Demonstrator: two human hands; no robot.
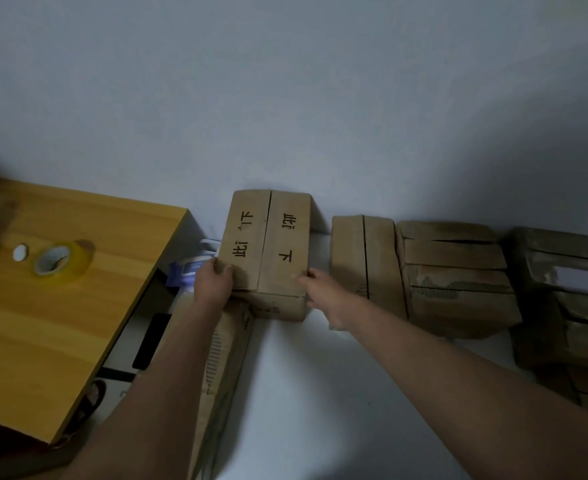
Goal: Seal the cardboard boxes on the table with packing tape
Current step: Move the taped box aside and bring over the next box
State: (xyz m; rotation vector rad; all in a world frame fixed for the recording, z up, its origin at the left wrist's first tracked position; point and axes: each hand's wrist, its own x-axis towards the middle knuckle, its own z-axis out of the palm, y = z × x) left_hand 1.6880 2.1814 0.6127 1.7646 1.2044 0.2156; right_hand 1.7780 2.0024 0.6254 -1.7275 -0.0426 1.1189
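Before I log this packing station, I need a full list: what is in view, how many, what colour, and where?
Held box: one, brown, black print on its flaps, by the wall, flaps unsealed.
Other boxes: at least three, brown, in a row to its right along the wall.
Tape roll: one, yellowish, on the table.
Table: one, yellow wood, left.
White disc: one, beside the tape roll.
Blue-white pack: one, behind the table's edge.
Left hand: grips the held box's left side.
Right hand: grips its right side.

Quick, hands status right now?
Left hand: grips the near left corner of the printed cardboard box.
Right hand: holds the same box's right side.
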